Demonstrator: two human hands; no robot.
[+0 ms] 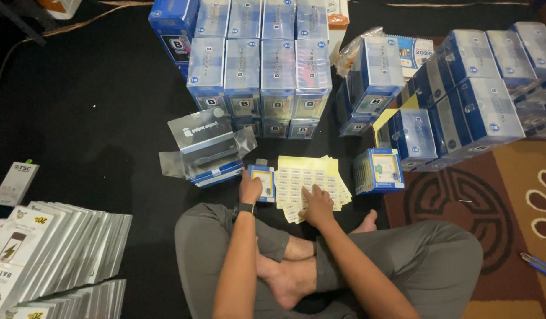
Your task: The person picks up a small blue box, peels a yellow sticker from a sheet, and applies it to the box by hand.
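From the head view we look down on our crossed legs on a dark floor. Our left hand [250,190], with a dark watch at the wrist, grasps a small blue and yellow pack [263,181] that rests on the floor just left of the label sheets. Our right hand [318,205] lies flat on the stack of pale yellow label sheets [308,177], fingers spread and pressing on its near edge, gripping nothing.

Just left of the small pack stands an open clear box [207,149] with its flaps spread. Behind it rises a block of blue boxes [258,65]. To the right of the sheets sits another blue box [379,171], with more blue boxes [468,94] stacked beyond it beside a patterned rug [509,195]. At our far left lie fanned white packets [60,248].
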